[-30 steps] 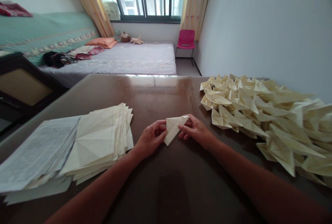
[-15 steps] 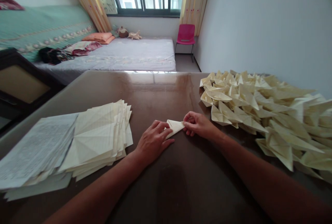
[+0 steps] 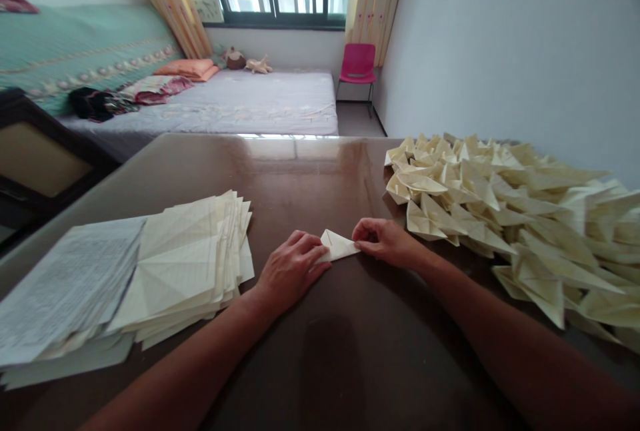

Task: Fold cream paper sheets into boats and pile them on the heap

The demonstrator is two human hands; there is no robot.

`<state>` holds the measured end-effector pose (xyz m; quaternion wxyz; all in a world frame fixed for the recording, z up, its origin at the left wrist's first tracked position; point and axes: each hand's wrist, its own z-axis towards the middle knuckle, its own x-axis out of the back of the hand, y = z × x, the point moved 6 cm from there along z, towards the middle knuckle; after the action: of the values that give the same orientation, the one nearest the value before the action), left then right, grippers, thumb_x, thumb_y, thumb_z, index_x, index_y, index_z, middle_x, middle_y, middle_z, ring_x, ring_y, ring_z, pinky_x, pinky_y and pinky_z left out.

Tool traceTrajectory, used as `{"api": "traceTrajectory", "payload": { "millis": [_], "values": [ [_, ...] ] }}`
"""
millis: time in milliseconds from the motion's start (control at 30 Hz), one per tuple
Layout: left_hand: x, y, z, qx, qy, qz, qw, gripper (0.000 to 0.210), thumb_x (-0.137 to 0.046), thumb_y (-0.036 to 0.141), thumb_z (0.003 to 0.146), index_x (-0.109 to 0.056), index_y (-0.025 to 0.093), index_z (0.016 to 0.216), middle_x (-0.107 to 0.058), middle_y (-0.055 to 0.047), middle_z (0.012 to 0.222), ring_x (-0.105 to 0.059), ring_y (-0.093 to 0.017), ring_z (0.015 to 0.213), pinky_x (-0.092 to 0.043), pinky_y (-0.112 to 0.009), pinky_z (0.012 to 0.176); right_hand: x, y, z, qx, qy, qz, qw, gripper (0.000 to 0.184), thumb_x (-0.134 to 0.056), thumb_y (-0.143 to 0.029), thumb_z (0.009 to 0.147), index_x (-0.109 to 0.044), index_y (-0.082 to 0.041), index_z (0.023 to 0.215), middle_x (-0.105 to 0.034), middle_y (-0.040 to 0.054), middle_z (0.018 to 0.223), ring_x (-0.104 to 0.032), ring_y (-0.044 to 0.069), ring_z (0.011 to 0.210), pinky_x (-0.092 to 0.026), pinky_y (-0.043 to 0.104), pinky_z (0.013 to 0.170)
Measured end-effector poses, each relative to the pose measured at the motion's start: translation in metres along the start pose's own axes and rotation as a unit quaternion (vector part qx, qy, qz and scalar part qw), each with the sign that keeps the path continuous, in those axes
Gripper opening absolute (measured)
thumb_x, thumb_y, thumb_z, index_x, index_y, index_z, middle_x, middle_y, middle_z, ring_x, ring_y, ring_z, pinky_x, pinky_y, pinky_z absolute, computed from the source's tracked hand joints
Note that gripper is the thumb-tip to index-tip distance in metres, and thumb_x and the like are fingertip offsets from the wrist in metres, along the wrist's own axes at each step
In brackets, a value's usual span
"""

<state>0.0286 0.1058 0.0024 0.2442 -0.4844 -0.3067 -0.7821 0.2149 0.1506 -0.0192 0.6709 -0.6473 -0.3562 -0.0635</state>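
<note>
A small folded piece of cream paper (image 3: pixel 338 244), roughly triangular with a short dark line near its top, lies on the brown table between my two hands. My left hand (image 3: pixel 294 263) grips its left end, fingers on top and thumb along the near side. At the paper's right tip, my right hand (image 3: pixel 383 241) pinches the corner between thumb and forefinger, the other fingers curled. Both forearms reach in from the lower edge of the view. Parts of the paper are hidden under the left fingers.
Left on the glossy table (image 3: pixel 320 324) are a stack of creased cream sheets (image 3: pixel 185 258) and a stack of printed sheets (image 3: pixel 75 284). A large heap of folded paper shapes (image 3: pixel 490 198) covers the right side by the wall. Beyond stand a bed (image 3: pixel 270 101) and pink chair (image 3: pixel 358 63).
The folded paper has turned slightly, its right tip now lower. My left hand has shifted a little to the left, and the camera view has moved slightly.
</note>
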Motion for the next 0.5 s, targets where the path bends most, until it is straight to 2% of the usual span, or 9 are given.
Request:
{"api": "traceTrajectory", "payload": {
  "millis": [133,233,333,500],
  "values": [
    [0.004,0.003,0.001,-0.030,0.019,0.027,0.999,0.021,-0.050,0.032,0.093,-0.066,0.021,0.102,-0.062,-0.006,0.096,-0.051,-0.020,0.095,-0.048,-0.033,0.085,-0.001,-0.008,-0.002,0.025,-0.019,-0.018,0.999,0.010,-0.060,-0.022,0.076,-0.066,-0.016,0.082,-0.066,0.0009,0.072,-0.059,0.012,0.066,-0.045,0.022,0.060],
    [0.002,0.007,0.001,-0.056,-0.005,0.084,0.995,0.020,-0.047,0.028,0.095,-0.064,0.019,0.101,-0.062,-0.006,0.091,-0.052,-0.019,0.089,-0.048,-0.033,0.079,-0.004,-0.009,-0.003,0.026,-0.043,-0.007,0.999,0.011,-0.059,-0.022,0.077,-0.066,-0.016,0.083,-0.065,-0.0002,0.070,-0.056,0.011,0.063,-0.043,0.021,0.058],
    [0.000,0.013,-0.001,-0.088,-0.035,0.139,0.986,0.020,-0.046,0.020,0.094,-0.059,0.016,0.109,-0.062,-0.008,0.095,-0.055,-0.020,0.088,-0.048,-0.033,0.074,-0.006,-0.011,-0.004,0.024,-0.043,0.023,0.999,0.011,-0.060,-0.022,0.076,-0.065,-0.015,0.082,-0.063,-0.0003,0.070,-0.055,0.011,0.063,-0.042,0.020,0.057],
    [0.000,0.016,-0.004,-0.102,-0.024,0.172,0.980,0.027,-0.046,0.016,0.093,-0.053,0.014,0.119,-0.063,-0.010,0.105,-0.056,-0.022,0.092,-0.047,-0.034,0.073,-0.011,-0.013,-0.004,0.014,-0.048,0.090,0.995,0.012,-0.060,-0.024,0.076,-0.064,-0.014,0.083,-0.059,-0.0009,0.068,-0.050,0.009,0.060,-0.038,0.019,0.052]
  ]
}}
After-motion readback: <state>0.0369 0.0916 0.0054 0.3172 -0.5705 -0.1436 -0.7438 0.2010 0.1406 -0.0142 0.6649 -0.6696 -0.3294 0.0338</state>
